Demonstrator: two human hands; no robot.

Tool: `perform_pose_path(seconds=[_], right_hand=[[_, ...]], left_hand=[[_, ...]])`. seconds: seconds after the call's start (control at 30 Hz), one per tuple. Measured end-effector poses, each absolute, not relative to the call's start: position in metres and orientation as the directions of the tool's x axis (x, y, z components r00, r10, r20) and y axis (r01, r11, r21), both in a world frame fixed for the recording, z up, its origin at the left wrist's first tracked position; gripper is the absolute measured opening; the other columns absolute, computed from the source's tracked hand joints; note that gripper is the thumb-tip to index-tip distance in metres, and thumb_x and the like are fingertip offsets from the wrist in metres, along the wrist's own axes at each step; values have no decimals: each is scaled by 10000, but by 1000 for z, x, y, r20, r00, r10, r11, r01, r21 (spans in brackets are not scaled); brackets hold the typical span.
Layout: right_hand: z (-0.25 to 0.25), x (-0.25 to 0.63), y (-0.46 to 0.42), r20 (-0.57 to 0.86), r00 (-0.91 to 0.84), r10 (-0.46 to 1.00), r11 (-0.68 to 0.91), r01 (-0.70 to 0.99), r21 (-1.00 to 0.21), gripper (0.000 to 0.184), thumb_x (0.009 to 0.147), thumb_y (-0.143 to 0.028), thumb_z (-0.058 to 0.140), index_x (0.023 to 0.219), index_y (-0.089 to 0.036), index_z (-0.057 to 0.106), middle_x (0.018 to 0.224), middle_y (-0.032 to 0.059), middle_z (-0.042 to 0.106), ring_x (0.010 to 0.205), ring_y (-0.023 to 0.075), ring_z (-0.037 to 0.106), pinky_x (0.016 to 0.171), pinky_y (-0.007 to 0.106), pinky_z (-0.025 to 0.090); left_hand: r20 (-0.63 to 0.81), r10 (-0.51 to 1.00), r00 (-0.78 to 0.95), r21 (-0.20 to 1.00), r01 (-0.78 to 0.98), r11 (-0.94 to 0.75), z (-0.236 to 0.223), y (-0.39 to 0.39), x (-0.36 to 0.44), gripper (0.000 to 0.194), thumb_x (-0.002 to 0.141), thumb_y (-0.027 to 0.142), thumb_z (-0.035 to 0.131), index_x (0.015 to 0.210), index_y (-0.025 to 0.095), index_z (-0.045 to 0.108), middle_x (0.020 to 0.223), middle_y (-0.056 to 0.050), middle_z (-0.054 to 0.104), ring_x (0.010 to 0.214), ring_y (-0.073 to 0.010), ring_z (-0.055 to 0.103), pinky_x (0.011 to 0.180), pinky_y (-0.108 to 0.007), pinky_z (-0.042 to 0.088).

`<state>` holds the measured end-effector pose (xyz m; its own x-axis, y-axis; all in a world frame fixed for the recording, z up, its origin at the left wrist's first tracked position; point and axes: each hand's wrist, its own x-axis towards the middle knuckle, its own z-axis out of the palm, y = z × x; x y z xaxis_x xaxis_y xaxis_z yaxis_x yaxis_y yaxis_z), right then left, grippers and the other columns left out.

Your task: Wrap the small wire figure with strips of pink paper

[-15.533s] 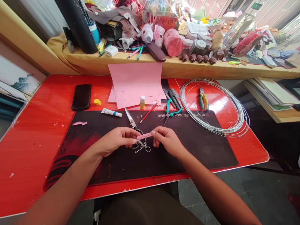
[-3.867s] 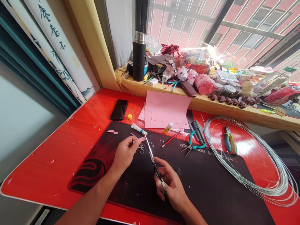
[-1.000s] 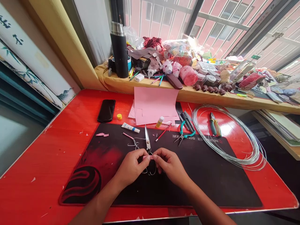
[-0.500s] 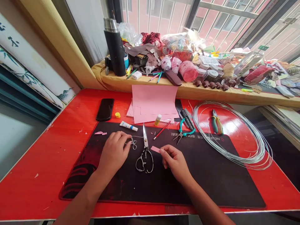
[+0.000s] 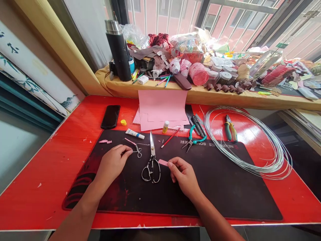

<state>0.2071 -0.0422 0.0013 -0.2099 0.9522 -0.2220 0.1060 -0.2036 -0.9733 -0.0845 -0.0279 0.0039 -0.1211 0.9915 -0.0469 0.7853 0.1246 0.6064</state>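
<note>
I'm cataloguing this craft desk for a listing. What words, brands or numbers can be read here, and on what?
"NEWMEN" (best guess, upside down) on the black mouse mat
Shorter upside-down lettering beside it, beginning "SON": rest unclear
Brush characters on the hanging scroll: too blurred to read
Labels on the white-and-blue tube and small bottle: too small to read
Green sign outside the window: too small to read

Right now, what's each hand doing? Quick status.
Left hand: loosely curled, holding nothing visible, beside the pink-tipped wire piece.
Right hand: closed, pinching a pink paper strip.
</note>
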Motion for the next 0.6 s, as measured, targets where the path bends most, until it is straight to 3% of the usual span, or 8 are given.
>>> perform_pose_path(seconds=[0.17, 0.27, 0.43, 0.6], right_hand=[[0, 211, -45, -229, -207, 951, -224, 48, -973, 436, 929, -607, 710, 839, -187, 636, 526, -64, 505, 453, 101, 445, 494, 236, 338], [0, 217, -47, -250, -245, 937, -265, -28, -964, 436, 911, -602, 743, 839, -185, 639, 518, -68, 498, 444, 94, 429, 475, 230, 318], [1, 229, -58, -257, -355, 899, -323, -140, -936, 421, 904, -576, 780, 837, -184, 641, 505, -79, 475, 425, 79, 388, 447, 220, 292], [4, 243, -72, -254, -359, 898, -338, -194, -921, 410, 907, -554, 796, 835, -183, 637, 502, -82, 465, 415, 75, 373, 433, 220, 259]], left_hand=[[-9, 992, -125, 695, 713, 96, 16, -37, -107, 269, 956, 487, 607, 918, 273, 765, 1000, -6, 782, 964, -231, 706, 864, -306, 492], [6, 1000, -30, 749, 662, 15, 32, -40, -112, 258, 958, 497, 634, 928, 278, 767, 979, 3, 770, 952, -215, 695, 863, -281, 497], [-24, 953, 303, 800, 577, -163, 56, -20, -83, 257, 1018, 397, 563, 904, 256, 745, 919, 1, 733, 877, -183, 669, 811, -272, 493], [-42, 759, 650, 787, 489, -376, 57, 20, -33, 248, 1007, 216, 522, 907, 222, 749, 890, -15, 693, 848, -165, 643, 785, -266, 477]])
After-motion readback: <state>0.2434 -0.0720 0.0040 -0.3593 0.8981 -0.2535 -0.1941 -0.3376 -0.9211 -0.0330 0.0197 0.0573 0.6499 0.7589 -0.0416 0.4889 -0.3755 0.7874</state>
